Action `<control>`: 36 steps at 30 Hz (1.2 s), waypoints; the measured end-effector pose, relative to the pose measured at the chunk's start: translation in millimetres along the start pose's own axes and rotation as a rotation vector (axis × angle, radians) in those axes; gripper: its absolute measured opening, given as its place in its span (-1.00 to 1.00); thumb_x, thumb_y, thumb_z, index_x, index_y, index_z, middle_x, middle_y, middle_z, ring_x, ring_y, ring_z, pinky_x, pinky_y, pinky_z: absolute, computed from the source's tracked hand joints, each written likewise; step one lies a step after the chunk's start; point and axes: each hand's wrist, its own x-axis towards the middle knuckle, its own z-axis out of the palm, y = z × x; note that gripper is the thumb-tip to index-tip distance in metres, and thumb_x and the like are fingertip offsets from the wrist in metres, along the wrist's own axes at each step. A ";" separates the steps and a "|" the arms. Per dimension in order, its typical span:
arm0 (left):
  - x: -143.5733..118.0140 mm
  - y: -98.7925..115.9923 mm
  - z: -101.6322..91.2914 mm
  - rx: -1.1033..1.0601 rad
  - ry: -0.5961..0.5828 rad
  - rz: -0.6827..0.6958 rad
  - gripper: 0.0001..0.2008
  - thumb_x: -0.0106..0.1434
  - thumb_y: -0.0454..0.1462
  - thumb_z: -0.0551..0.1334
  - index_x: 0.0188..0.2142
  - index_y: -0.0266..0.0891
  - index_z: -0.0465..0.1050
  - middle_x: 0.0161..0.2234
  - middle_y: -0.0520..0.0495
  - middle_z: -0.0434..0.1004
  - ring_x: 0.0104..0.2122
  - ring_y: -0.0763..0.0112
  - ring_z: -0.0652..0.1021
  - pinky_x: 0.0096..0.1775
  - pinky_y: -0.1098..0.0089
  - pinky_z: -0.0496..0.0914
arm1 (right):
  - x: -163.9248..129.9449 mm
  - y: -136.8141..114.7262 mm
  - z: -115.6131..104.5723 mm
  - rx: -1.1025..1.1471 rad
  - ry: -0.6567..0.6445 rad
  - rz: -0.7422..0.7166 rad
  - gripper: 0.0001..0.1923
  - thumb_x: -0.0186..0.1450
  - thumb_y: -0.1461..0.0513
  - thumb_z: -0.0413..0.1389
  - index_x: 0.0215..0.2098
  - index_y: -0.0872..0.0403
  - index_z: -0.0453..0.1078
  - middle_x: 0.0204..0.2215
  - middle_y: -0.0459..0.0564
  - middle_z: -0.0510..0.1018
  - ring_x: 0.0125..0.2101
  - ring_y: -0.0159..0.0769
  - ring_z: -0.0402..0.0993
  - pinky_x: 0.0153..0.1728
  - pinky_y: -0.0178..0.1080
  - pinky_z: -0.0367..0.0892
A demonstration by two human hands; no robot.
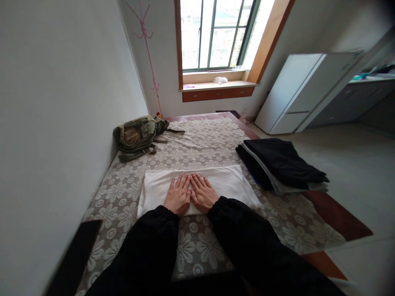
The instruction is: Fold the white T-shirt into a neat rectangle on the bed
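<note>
Cloth: white folded cloth (197, 187), soft, oblong.
Hands: left hand (178, 195) and right hand (202, 192) flat, side by side, pressing it, gripping nothing.
Cover: floral lace bedspread (191, 148).

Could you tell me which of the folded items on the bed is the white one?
The folded white cloth under both flat hands, left hand and right hand; the stacked pile to its right is black on top.
</note>
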 end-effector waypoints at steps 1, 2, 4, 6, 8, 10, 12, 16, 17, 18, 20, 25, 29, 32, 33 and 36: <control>-0.2 0.4 -0.9 -0.006 -0.002 -0.005 -0.41 0.45 -0.20 -0.07 0.43 -0.28 0.07 0.46 -0.08 0.00 0.44 0.16 0.02 0.39 -0.03 -0.01 | -0.1 0.0 0.2 0.001 0.001 0.004 -0.33 0.44 0.15 -0.13 0.47 0.22 0.01 0.45 0.09 0.04 0.44 -0.10 -0.10 0.41 0.01 -0.17; -0.4 0.8 -2.0 -0.012 -0.004 -0.011 -0.41 0.45 -0.20 -0.07 0.43 -0.27 0.07 0.46 -0.07 0.00 0.44 0.16 0.03 0.39 -0.02 -0.01 | -0.2 0.2 0.1 0.002 0.002 0.010 -0.33 0.45 0.14 -0.13 0.47 0.21 0.01 0.45 0.09 0.03 0.44 -0.10 -0.10 0.41 0.01 -0.17; -1.3 1.3 -4.6 -0.024 -0.007 -0.028 -0.42 0.46 -0.19 -0.07 0.43 -0.23 0.08 0.45 -0.06 0.01 0.43 0.17 0.04 0.39 -0.02 -0.01 | -0.4 0.8 -1.0 0.002 -0.001 0.024 -0.34 0.45 0.13 -0.14 0.47 0.20 0.02 0.45 0.08 0.02 0.44 -0.10 -0.09 0.41 0.01 -0.16; -2.6 0.8 -7.1 -0.038 -0.007 -0.053 -0.43 0.47 -0.18 -0.07 0.43 -0.20 0.08 0.45 -0.05 0.02 0.43 0.17 0.06 0.39 -0.03 0.01 | -0.9 2.5 -2.9 -0.003 -0.011 0.044 -0.33 0.46 0.12 -0.14 0.47 0.20 0.02 0.45 0.08 0.01 0.44 -0.11 -0.09 0.40 0.02 -0.15; -4.4 -1.3 -8.9 -0.051 -0.002 -0.085 -0.43 0.47 -0.18 -0.07 0.43 -0.18 0.09 0.45 -0.05 0.02 0.42 0.14 0.08 0.38 -0.04 0.02 | -2.1 5.9 -5.3 -0.012 -0.026 0.067 -0.33 0.46 0.12 -0.15 0.47 0.20 0.02 0.46 0.08 0.00 0.44 -0.11 -0.11 0.40 0.03 -0.15; -6.6 -5.0 -9.8 -0.058 0.004 -0.113 -0.43 0.47 -0.17 -0.05 0.43 -0.18 0.10 0.45 -0.06 0.04 0.42 0.11 0.10 0.38 -0.03 0.03 | -4.2 11.2 -7.8 -0.026 -0.037 0.091 -0.33 0.46 0.10 -0.16 0.47 0.20 0.02 0.46 0.07 -0.02 0.44 -0.12 -0.13 0.41 0.03 -0.16; -8.9 -10.0 -10.1 -0.059 0.005 -0.134 -0.42 0.46 -0.16 -0.04 0.43 -0.19 0.09 0.44 -0.08 0.06 0.42 0.11 0.10 0.38 -0.03 0.03 | -6.8 18.5 -9.8 -0.043 -0.041 0.116 -0.33 0.47 0.09 -0.18 0.46 0.21 0.03 0.46 0.07 -0.02 0.44 -0.13 -0.14 0.41 0.03 -0.19; -14.0 -22.2 -11.4 -0.047 -0.002 -0.177 -0.42 0.46 -0.14 -0.04 0.43 -0.19 0.09 0.44 -0.07 0.05 0.42 0.11 0.08 0.39 -0.02 0.00 | -13.4 38.0 -12.1 -0.090 -0.026 0.160 -0.33 0.48 0.08 -0.20 0.46 0.21 0.03 0.46 0.08 0.01 0.44 -0.13 -0.13 0.42 0.02 -0.20; -15.5 -25.6 -12.3 -0.042 -0.003 -0.188 -0.42 0.46 -0.15 -0.04 0.43 -0.19 0.09 0.44 -0.07 0.05 0.42 0.11 0.08 0.39 -0.01 0.00 | -15.4 43.7 -12.4 -0.103 -0.021 0.171 -0.33 0.48 0.08 -0.21 0.46 0.21 0.03 0.45 0.08 0.03 0.44 -0.13 -0.12 0.41 0.02 -0.19; -17.3 -29.3 -13.5 -0.036 -0.002 -0.199 -0.42 0.46 -0.15 -0.04 0.43 -0.21 0.10 0.44 -0.08 0.04 0.43 0.12 0.08 0.39 0.00 -0.01 | -17.4 49.6 -12.6 -0.117 -0.016 0.183 -0.34 0.48 0.08 -0.21 0.46 0.21 0.03 0.45 0.08 0.04 0.44 -0.14 -0.12 0.41 0.01 -0.17; -21.3 -37.1 -16.6 -0.024 0.000 -0.217 -0.42 0.46 -0.16 -0.04 0.42 -0.24 0.11 0.44 -0.10 0.05 0.42 0.12 0.08 0.39 0.03 -0.01 | -22.0 61.9 -13.0 -0.145 -0.001 0.208 -0.34 0.48 0.09 -0.23 0.46 0.20 0.03 0.44 0.07 0.07 0.44 -0.15 -0.10 0.41 0.01 -0.14; -32.8 -58.2 -23.8 0.004 0.010 -0.278 -0.42 0.45 -0.17 -0.04 0.41 -0.23 0.13 0.42 -0.11 0.11 0.41 0.11 0.12 0.39 0.02 -0.01 | -34.1 92.1 -14.1 -0.214 0.042 0.252 -0.34 0.48 0.09 -0.24 0.46 0.19 0.04 0.43 0.08 0.11 0.42 -0.14 -0.05 0.40 0.01 -0.09; -41.8 -75.0 -26.9 0.012 0.006 -0.341 -0.41 0.45 -0.16 -0.05 0.42 -0.22 0.13 0.41 -0.11 0.14 0.40 0.10 0.15 0.38 0.00 0.01 | -41.3 111.0 -15.2 -0.247 0.048 0.282 -0.35 0.48 0.09 -0.24 0.45 0.20 0.06 0.43 0.09 0.12 0.41 -0.13 -0.01 0.40 0.00 -0.09; -47.3 -85.0 -29.0 0.005 0.001 -0.383 -0.41 0.45 -0.15 -0.06 0.41 -0.25 0.13 0.41 -0.12 0.14 0.41 0.08 0.13 0.37 -0.01 0.04 | -44.8 122.8 -15.6 -0.229 0.044 0.309 -0.34 0.48 0.07 -0.23 0.45 0.20 0.07 0.42 0.11 0.15 0.40 -0.12 0.02 0.40 0.01 -0.09; -48.6 -87.2 -29.7 0.001 -0.004 -0.394 -0.41 0.46 -0.15 -0.06 0.41 -0.24 0.13 0.42 -0.12 0.13 0.41 0.08 0.12 0.37 -0.02 0.04 | -45.7 126.7 -15.6 -0.218 0.043 0.318 -0.33 0.47 0.07 -0.22 0.45 0.21 0.07 0.41 0.12 0.16 0.40 -0.11 0.03 0.39 0.01 -0.08; -50.6 -90.4 -31.6 -0.009 -0.021 -0.415 -0.42 0.46 -0.15 -0.06 0.42 -0.23 0.12 0.42 -0.11 0.12 0.42 0.09 0.08 0.38 -0.01 0.02 | -47.9 138.4 -15.7 -0.171 0.037 0.355 -0.31 0.45 0.04 -0.21 0.45 0.20 0.07 0.41 0.13 0.16 0.40 -0.07 0.03 0.38 0.03 -0.05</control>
